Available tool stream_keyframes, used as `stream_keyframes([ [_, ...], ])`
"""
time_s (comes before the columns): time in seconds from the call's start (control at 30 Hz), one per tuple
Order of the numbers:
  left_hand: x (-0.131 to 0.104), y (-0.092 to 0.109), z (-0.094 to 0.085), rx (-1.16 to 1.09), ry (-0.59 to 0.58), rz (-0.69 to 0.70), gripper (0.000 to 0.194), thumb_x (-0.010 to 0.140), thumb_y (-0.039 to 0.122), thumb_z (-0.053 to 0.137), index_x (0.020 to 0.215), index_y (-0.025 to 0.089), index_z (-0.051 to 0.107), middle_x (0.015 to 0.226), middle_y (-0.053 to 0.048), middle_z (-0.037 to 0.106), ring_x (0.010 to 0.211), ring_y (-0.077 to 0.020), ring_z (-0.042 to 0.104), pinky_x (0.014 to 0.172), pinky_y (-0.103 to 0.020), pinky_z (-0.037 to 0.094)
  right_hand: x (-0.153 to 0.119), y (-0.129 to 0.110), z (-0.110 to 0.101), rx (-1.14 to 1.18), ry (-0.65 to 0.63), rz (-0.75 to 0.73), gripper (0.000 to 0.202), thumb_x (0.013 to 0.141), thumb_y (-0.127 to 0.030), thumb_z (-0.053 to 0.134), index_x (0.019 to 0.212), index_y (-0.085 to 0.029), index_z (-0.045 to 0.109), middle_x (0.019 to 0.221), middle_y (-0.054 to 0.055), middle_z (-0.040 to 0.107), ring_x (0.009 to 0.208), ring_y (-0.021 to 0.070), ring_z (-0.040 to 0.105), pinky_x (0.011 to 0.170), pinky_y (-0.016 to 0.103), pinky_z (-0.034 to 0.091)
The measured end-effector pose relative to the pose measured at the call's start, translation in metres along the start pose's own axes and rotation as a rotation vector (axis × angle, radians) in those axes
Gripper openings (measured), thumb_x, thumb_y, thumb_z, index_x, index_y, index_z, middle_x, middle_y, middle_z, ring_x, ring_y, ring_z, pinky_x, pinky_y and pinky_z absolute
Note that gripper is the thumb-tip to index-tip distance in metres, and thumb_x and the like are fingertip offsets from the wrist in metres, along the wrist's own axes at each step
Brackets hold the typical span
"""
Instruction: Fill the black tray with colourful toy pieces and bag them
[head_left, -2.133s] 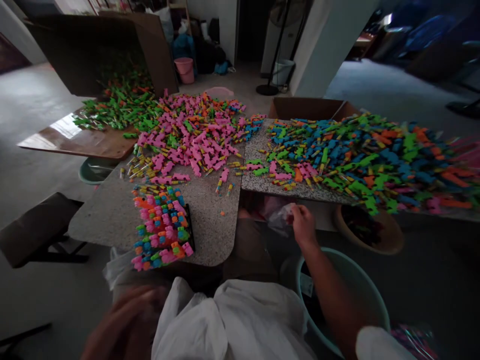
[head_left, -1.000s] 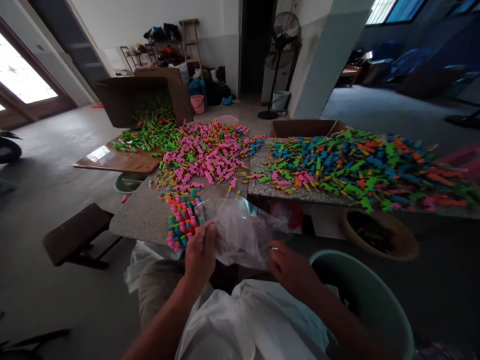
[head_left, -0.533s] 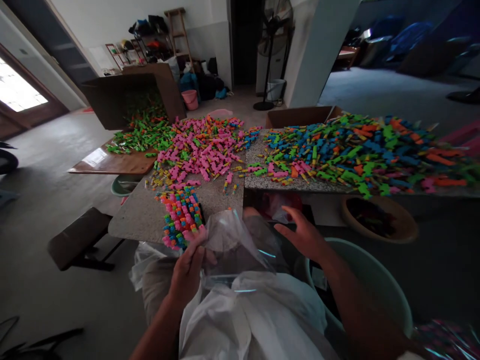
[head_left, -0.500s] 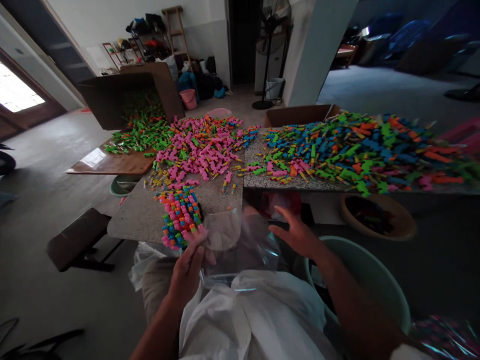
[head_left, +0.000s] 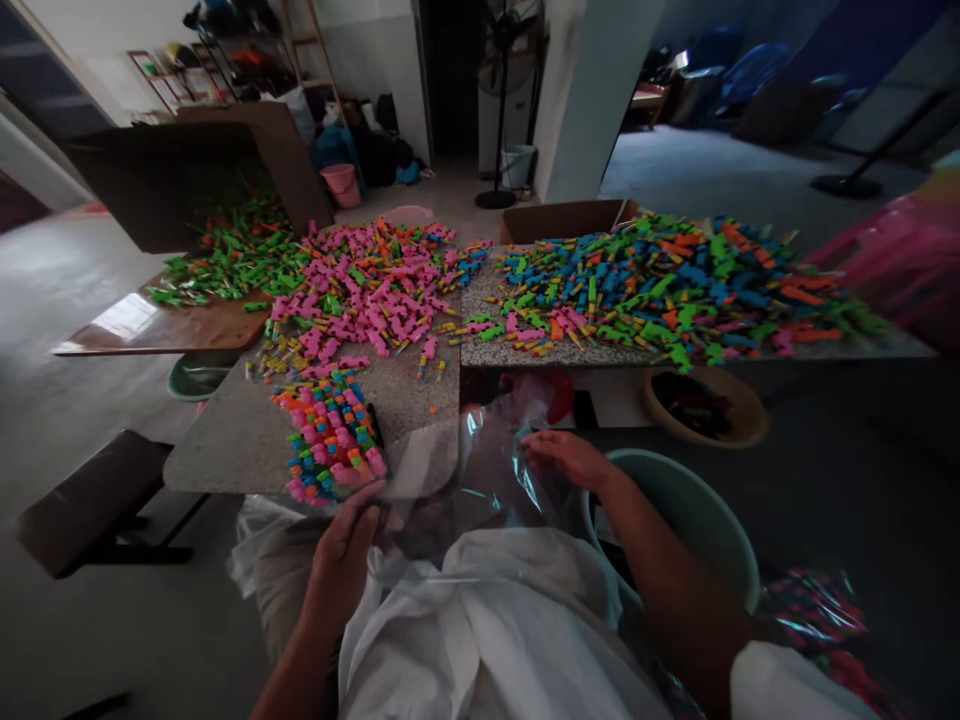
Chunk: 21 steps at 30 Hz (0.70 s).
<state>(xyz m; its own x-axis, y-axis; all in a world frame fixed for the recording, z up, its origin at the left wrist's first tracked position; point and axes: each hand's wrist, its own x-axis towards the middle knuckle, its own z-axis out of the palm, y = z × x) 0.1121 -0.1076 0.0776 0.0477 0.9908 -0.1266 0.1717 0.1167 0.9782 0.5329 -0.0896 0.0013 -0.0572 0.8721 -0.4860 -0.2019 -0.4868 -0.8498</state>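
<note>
A clear plastic bag (head_left: pixel 487 470) spans the space between my hands above my lap. My left hand (head_left: pixel 349 545) pinches its left edge, close to the table's front edge. On the right, my right hand (head_left: pixel 566 458) has its fingers together at the bag's other side. Beside my left hand, a block of colourful small toys (head_left: pixel 334 435) stands in rows on the stone table (head_left: pixel 225 440). Behind it lies a loose heap of pink toys (head_left: pixel 375 290). Blue, green and orange toys (head_left: pixel 645 285) cover the right-hand table.
A cardboard box (head_left: pixel 292 160) spills green toys at the back left. A large green tub (head_left: pixel 675 490) stands by my right forearm, with a tan basin (head_left: pixel 739 415) beyond it. At the left is a dark stool (head_left: pixel 97 490). Filled clear bags (head_left: pixel 814 605) lie at the lower right.
My right hand has closed from spread fingers onto the bag's side, and the bag is stretched wider and higher. The whole view has shifted, so the tables appear further left.
</note>
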Motion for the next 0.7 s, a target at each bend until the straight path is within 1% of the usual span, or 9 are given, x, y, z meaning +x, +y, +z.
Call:
stream_keyframes([
  [0.07,-0.001,-0.005,-0.001,-0.002,0.006,-0.043,0.065,0.091,0.066,0.075,0.134,0.018,0.071,0.088,-0.007,0.080,0.069,-0.0193,0.071,0.062,-0.029,0.059,-0.013,-0.003,-0.007,0.057,-0.030,-0.012,0.052,0.065,-0.055,0.100,0.097,-0.019,0.080,0.081,0.001,0.072,0.071,0.0155,0.064,0.070,0.031,0.054],
  [0.13,-0.002,-0.007,0.000,0.006,0.017,-0.057,0.063,0.090,0.066,0.076,0.130,0.019,0.073,0.095,-0.008,0.082,0.078,-0.0219,0.074,0.065,-0.029,0.061,-0.025,-0.012,-0.009,0.066,-0.007,-0.034,0.048,0.065,-0.053,0.100,0.091,-0.018,0.080,0.072,-0.002,0.067,0.063,0.0126,0.057,0.064,0.028,0.050],
  [0.23,0.001,-0.008,0.004,-0.008,0.003,-0.081,0.059,0.085,0.066,0.081,0.122,0.020,0.076,0.102,-0.008,0.082,0.085,-0.0249,0.076,0.067,-0.031,0.064,-0.041,-0.028,-0.010,0.034,0.048,-0.104,0.044,0.070,-0.055,0.097,0.084,-0.018,0.078,0.071,-0.001,0.066,0.063,0.0119,0.056,0.062,0.027,0.046],
  [0.33,0.006,-0.005,0.009,-0.078,-0.072,-0.146,0.056,0.080,0.065,0.086,0.111,0.019,0.079,0.096,-0.007,0.082,0.080,-0.0236,0.075,0.070,-0.033,0.065,-0.051,-0.041,-0.012,-0.035,0.089,-0.181,0.044,0.073,-0.058,0.094,0.080,-0.018,0.077,0.072,0.000,0.068,0.065,0.0131,0.057,0.063,0.027,0.046],
  [0.43,0.009,0.000,0.014,-0.213,-0.152,-0.268,0.052,0.076,0.062,0.091,0.100,0.016,0.081,0.094,-0.008,0.081,0.079,-0.0212,0.074,0.075,-0.032,0.063,-0.054,-0.047,-0.022,-0.089,0.181,-0.204,0.048,0.070,-0.062,0.093,0.085,-0.018,0.078,0.073,0.001,0.068,0.067,0.0146,0.059,0.066,0.029,0.048],
  [0.53,0.010,0.005,0.019,-0.378,-0.223,-0.421,0.054,0.072,0.059,0.096,0.096,0.013,0.082,0.095,-0.011,0.082,0.080,-0.0205,0.074,0.076,-0.030,0.061,-0.051,-0.051,-0.035,-0.195,0.372,-0.201,0.054,0.069,-0.067,0.087,0.093,-0.019,0.079,0.079,0.003,0.071,0.069,0.0190,0.062,0.068,0.034,0.051],
  [0.6,0.012,0.008,0.025,-0.468,-0.257,-0.475,0.054,0.069,0.057,0.099,0.092,0.012,0.082,0.094,-0.013,0.081,0.076,-0.0180,0.072,0.074,-0.029,0.059,-0.049,-0.057,-0.034,-0.416,0.612,-0.255,0.052,0.075,-0.067,0.080,0.094,-0.019,0.077,0.082,0.007,0.072,0.074,0.0239,0.065,0.073,0.039,0.052],
  [0.67,0.014,0.011,0.034,-0.505,-0.237,-0.476,0.054,0.065,0.056,0.101,0.088,0.012,0.081,0.093,-0.013,0.081,0.072,-0.0159,0.069,0.073,-0.028,0.057,-0.053,-0.065,-0.016,-0.691,0.905,-0.460,0.046,0.083,-0.063,0.073,0.093,-0.018,0.076,0.090,0.013,0.074,0.084,0.0285,0.067,0.082,0.045,0.053],
  [0.7,0.015,0.013,0.041,-0.504,-0.214,-0.468,0.055,0.063,0.056,0.102,0.086,0.012,0.081,0.092,-0.013,0.081,0.072,-0.0153,0.069,0.073,-0.028,0.056,-0.059,-0.068,0.001,-0.795,0.998,-0.604,0.043,0.088,-0.060,0.070,0.095,-0.018,0.076,0.094,0.015,0.074,0.088,0.0292,0.067,0.086,0.046,0.053],
])
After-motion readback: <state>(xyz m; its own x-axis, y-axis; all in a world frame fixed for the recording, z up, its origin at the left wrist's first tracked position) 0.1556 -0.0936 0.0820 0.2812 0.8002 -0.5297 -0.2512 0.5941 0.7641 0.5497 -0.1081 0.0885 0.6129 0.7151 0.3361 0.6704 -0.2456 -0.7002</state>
